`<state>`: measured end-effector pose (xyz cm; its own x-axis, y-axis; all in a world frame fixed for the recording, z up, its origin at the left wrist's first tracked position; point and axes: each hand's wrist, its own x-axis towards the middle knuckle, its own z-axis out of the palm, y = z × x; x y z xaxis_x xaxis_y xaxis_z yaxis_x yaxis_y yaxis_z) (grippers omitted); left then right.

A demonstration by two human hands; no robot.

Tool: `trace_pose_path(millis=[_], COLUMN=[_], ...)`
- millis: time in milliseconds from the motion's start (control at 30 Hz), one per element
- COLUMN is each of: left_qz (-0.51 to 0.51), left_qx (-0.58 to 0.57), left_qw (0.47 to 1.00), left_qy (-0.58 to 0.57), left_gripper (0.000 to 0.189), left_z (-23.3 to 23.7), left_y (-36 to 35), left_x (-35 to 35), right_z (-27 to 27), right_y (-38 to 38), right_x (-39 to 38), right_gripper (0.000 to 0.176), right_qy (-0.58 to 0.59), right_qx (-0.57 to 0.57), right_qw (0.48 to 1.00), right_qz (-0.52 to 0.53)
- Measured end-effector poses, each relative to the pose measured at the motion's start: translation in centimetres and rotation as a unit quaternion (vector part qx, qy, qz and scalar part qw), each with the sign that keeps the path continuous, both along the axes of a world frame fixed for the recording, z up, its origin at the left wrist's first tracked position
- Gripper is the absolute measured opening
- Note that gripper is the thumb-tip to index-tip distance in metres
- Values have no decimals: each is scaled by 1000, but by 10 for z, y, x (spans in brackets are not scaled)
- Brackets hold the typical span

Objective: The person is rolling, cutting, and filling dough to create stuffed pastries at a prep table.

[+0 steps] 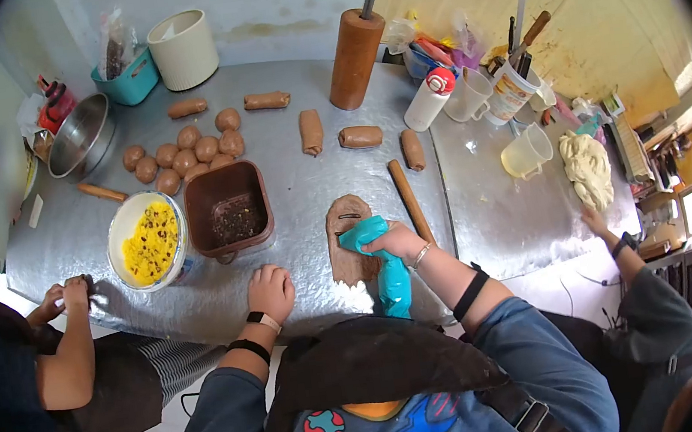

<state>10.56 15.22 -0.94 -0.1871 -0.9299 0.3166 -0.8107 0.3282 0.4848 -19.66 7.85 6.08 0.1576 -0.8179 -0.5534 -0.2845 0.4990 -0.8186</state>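
The teal piping bag [395, 288] has a glossy, crinkled skin; its front part bulges out of the right hand [399, 244] and leans over the dough, while the rest trails back below the fist toward the near edge of the counter [299, 222]. I can't tell whether its nose touches the dough. Underneath, the flattened brown dough sheet [345, 266] lies lengthwise on the metal, rounded at the far end and ragged at the near one, its right side partly covered by the bag. A short dark line of filling [349, 216] runs crosswise near the sheet's far end.
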Motion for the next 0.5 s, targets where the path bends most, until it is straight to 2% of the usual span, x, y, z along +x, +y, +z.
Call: trace_pose_path(millis=[100, 233, 367, 433, 467, 500], left_qz=[-4, -10, -13, -9, -4, -19], left_qx=[2, 14, 3, 46, 66, 195], left_qw=[1000, 1000, 1000, 999, 998, 972], left_qy=[3, 12, 23, 15, 10, 130], left_gripper=[10, 12, 11, 13, 14, 20], left_z=[-3, 0, 6, 0, -3, -3], left_y=[1, 0, 1, 1, 0, -3], left_x=[1, 1, 0, 0, 0, -7], right_z=[-22, -14, -9, 14, 20, 27], right_y=[-3, 0, 4, 8, 12, 15], right_x=[-11, -32, -46, -48, -53, -55], right_gripper=[33, 35, 31, 29, 31, 33], right_qy=[41, 89, 93, 84, 39, -7], right_qx=[2, 17, 1, 5, -17, -40], right_qw=[999, 994, 995, 996, 999, 999], right_qz=[-14, -64, -27, 8, 6, 7])
